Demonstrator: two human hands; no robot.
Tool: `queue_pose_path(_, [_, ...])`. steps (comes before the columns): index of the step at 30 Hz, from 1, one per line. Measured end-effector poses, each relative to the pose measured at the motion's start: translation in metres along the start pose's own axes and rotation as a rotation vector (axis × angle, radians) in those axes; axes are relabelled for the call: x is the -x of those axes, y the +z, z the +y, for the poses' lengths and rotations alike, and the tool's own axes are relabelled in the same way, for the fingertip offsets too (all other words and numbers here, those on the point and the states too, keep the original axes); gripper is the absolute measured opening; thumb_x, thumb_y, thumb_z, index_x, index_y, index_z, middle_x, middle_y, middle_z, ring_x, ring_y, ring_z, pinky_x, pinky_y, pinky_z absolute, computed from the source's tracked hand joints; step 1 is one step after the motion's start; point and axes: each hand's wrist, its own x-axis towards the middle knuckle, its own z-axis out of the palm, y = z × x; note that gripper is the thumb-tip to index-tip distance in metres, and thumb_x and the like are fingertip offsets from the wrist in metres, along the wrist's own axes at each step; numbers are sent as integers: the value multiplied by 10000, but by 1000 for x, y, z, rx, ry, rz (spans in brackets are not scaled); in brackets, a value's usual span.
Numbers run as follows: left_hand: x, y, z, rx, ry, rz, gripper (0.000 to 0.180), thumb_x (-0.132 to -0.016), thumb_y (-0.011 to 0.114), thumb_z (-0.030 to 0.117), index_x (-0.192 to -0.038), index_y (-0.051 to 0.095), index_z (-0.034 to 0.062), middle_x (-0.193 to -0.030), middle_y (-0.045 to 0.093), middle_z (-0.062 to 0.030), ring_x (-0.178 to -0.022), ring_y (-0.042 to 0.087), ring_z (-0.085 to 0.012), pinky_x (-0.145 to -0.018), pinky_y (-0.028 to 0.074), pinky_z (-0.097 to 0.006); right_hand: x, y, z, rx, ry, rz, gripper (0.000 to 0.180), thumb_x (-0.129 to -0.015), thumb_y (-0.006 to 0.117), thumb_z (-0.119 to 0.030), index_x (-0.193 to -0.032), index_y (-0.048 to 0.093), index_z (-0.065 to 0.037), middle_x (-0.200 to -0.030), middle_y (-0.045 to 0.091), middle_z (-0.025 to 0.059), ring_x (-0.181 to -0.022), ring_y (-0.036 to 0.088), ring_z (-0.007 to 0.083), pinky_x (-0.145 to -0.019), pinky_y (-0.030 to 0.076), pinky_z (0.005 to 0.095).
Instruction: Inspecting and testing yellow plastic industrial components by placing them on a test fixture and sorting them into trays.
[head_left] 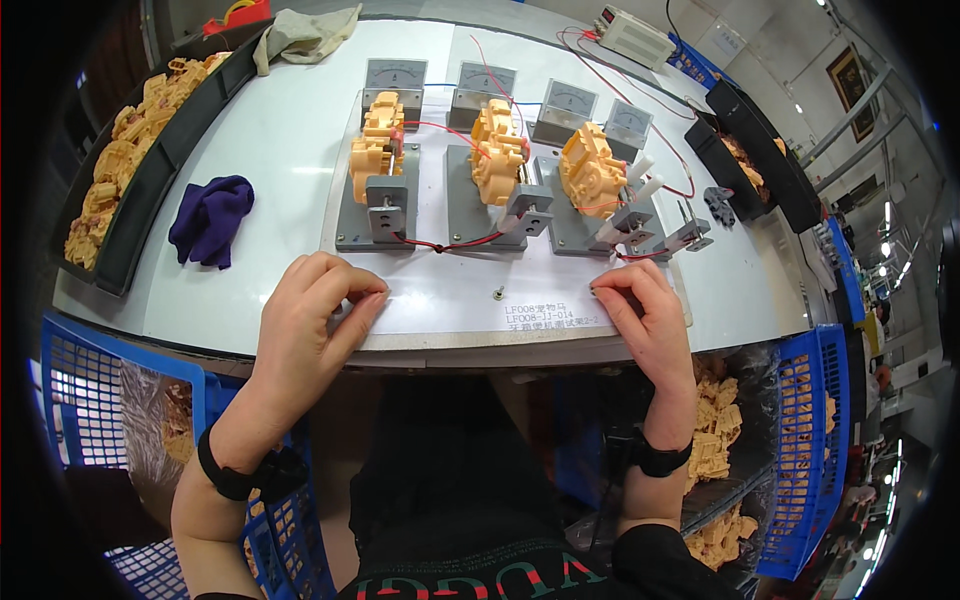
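My left hand (312,312) rests at the front left of a white printed board (430,318), thumb and fingers pinched. At the board's front right, my right hand (650,315) is closed in a similar pinch. Whatever either hand holds is too small to make out. Between them a small screw-like metal piece (498,293) stands on the board. Behind the hands, three yellow-orange plastic gearbox housings (378,140) sit in grey test fixtures (355,228), joined by red wires. Analog panel meters (396,76) stand behind them.
At the left are a purple cloth (212,220) and a long black bin (178,180) of yellow-orange parts. A power supply (634,38) stands at the back right, near a black tray (722,165). Blue crates (800,450) flank me below the table edge.
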Motion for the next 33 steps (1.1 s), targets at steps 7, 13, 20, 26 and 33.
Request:
queue_pose_path(7, [1,0,1,0,7,2,66,-879,704,53,-942,694,37,-856,596,-62,-814,563,-201,-701,441,-307,1,0,-1,31,-21,8,71,-938,657,-42,-986,682,4,-924,609,88,-828,616,197,-759,491,299])
queue_pose_path(13, [0,0,3,-36,-1,8,63,-865,714,55,-925,695,48,-852,607,-72,-835,604,-241,-702,492,-342,1,3,-1,64,-14,25,70,-952,639,-51,-972,659,14,-929,608,97,-824,601,210,-744,477,307])
queue_pose_path(20, [0,0,2,-32,3,12,60,-869,711,61,-926,696,49,-856,611,-70,-843,602,-242,-718,490,-344,0,5,-2,65,-23,58,80,-938,663,-69,-960,669,7,-877,581,102,-808,571,244,-726,466,332])
queue_pose_path(26, [2,0,0,1,13,16,76,-870,693,33,-946,697,37,-882,616,-63,-834,565,-204,-706,449,-305,0,6,-4,59,-19,65,84,-941,664,-75,-959,672,7,-877,584,100,-810,575,236,-728,467,331])
queue_pose_path(33, [2,0,-1,-17,26,9,74,-872,698,35,-946,696,30,-888,622,-65,-843,569,-218,-711,460,-312,1,6,-3,37,-11,72,77,-939,661,-62,-969,674,8,-890,593,96,-808,582,225,-738,475,314])
